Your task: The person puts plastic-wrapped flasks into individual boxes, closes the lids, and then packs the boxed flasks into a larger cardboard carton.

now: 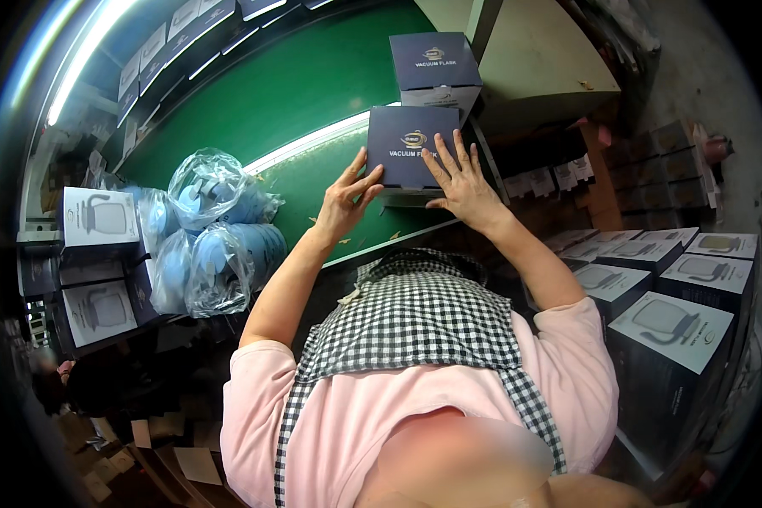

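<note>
A dark blue cardboard flask box [391, 129] stands at the near edge of a green worktable [313, 68]. My left hand [349, 197] rests its fingertips against the box's left side, fingers apart. Spread wide, my right hand [461, 182] lies over the box's lower right part, its fingertips reaching across the printed face. Neither hand wraps round the box. Just behind it stands a second dark blue flask box [432, 63] of the same kind, partly covered by the first.
Light blue flask parts in clear plastic bags [220, 262] lie at the left, beside stacked white-faced boxes [99, 216]. A row of boxes [178, 42] lines the table's far side. More packed boxes [673, 326] stand at my right, and open cartons [199, 466] sit low left.
</note>
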Demonstrator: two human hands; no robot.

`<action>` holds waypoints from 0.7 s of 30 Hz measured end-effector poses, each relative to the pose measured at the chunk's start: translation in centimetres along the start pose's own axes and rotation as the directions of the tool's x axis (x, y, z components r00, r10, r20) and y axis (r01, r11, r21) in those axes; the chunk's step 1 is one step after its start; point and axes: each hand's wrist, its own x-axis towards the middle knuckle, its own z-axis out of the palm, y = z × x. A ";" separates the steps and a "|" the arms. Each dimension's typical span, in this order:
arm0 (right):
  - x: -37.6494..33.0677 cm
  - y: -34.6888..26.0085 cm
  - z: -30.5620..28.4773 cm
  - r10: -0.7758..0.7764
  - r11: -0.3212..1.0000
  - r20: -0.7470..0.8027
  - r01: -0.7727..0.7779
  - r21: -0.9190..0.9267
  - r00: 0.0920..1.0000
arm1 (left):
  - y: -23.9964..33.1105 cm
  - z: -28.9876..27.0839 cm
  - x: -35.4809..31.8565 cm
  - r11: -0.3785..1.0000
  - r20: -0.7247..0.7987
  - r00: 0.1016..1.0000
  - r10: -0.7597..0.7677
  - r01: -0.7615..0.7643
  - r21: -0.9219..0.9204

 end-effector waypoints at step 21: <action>-1.7 4.8 3.8 0.407 0.721 -0.198 -0.180 0.670 0.892 | 0.2 6.9 2.5 0.750 0.228 0.874 -0.430 0.486 -0.448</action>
